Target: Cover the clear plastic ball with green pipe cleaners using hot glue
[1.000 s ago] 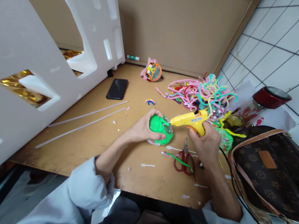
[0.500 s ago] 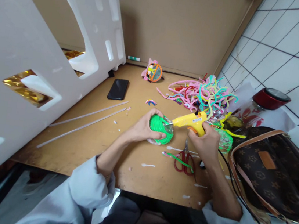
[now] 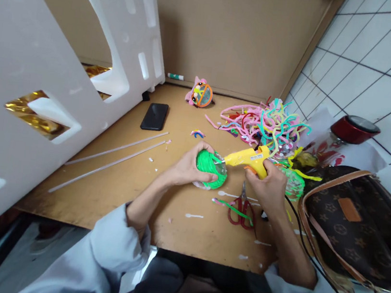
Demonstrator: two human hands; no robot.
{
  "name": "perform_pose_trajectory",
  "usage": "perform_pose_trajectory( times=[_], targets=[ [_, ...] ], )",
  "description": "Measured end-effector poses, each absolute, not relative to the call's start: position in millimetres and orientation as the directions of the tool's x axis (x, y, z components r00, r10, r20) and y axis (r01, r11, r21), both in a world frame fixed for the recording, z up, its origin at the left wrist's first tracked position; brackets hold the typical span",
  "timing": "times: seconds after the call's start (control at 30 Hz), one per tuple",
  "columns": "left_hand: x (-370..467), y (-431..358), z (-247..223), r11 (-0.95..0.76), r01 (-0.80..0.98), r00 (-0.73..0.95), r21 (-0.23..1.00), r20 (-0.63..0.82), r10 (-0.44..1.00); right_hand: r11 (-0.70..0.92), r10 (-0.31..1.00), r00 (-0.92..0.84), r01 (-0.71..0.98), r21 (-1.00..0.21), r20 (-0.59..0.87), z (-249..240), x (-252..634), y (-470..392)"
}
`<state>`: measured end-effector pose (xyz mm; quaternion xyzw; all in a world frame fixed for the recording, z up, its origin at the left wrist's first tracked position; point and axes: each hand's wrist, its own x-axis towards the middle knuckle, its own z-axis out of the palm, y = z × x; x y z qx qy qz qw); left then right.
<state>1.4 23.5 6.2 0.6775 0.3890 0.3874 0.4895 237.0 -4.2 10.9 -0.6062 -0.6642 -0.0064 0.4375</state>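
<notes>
My left hand (image 3: 192,166) is closed around a round piece wrapped in green pipe cleaner (image 3: 208,168), with a clear part showing at its right side. In my right hand (image 3: 268,183) is a yellow hot glue gun (image 3: 248,159), its nozzle against or very near the green piece's clear part. I cannot tell whether glue is coming out. Below the glue gun lie red-handled scissors (image 3: 242,211), with a green pipe cleaner strip (image 3: 232,208) across them. A second green-wrapped piece (image 3: 295,185) rests just beyond my right hand.
A tangle of pipe cleaners (image 3: 267,122) lies at the back right, near a red-lidded jar (image 3: 346,133) and a brown handbag (image 3: 351,226). A phone (image 3: 154,116), white glue sticks (image 3: 109,166) and a decorated pink-and-orange figure (image 3: 200,93) sit on the table (image 3: 118,203). White plastic furniture (image 3: 95,55) stands left.
The glue gun's nozzle has shifted very slightly left against the green piece. Both hands keep their hold, and everything else stays put.
</notes>
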Motion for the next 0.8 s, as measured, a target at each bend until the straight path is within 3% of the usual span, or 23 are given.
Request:
perform_pose_trajectory(
  times=[0.8],
  targets=[
    [0.9, 26.2, 3.0, -0.237, 0.129, 0.397, 0.963, 0.168, 0.902, 0.289, 0.821, 0.066, 0.808, -0.514, 0.567, 15.7, 241.6, -5.8]
  ],
)
